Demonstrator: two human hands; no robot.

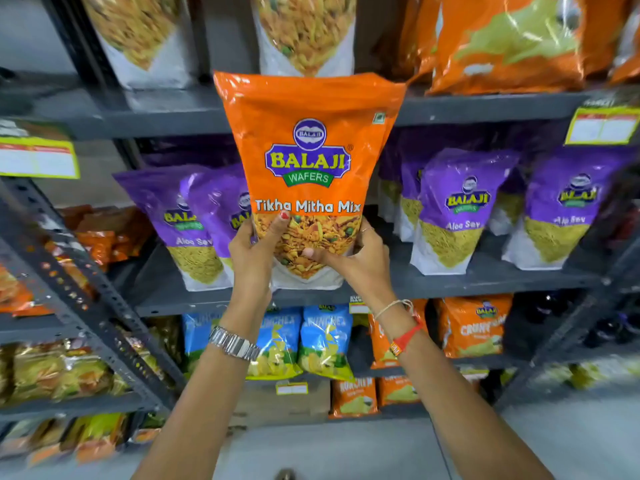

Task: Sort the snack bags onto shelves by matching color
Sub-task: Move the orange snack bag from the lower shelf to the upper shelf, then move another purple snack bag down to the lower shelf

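An orange Balaji "Tikha Mitha Mix" bag [308, 109] is held upright in front of the middle shelf, its top reaching past the upper shelf's edge. My left hand [254, 252] grips its lower left side, thumb on the front. My right hand [360, 259] grips its lower right side. Purple Aloo Sev bags stand on the middle shelf [485, 280], to the left [180, 216] and to the right [457, 206] of the held bag. More orange bags [502, 43] stand on the upper shelf at the right, and orange-topped bags [304, 32] stand directly above the held one.
Blue Crunchex bags [325, 341] and orange bags [474, 327] fill the shelf below. A second dark metal rack [86, 299] with mixed snack packs juts out at the left. Yellow price tags [38, 157] hang on the shelf edges. Grey floor lies below.
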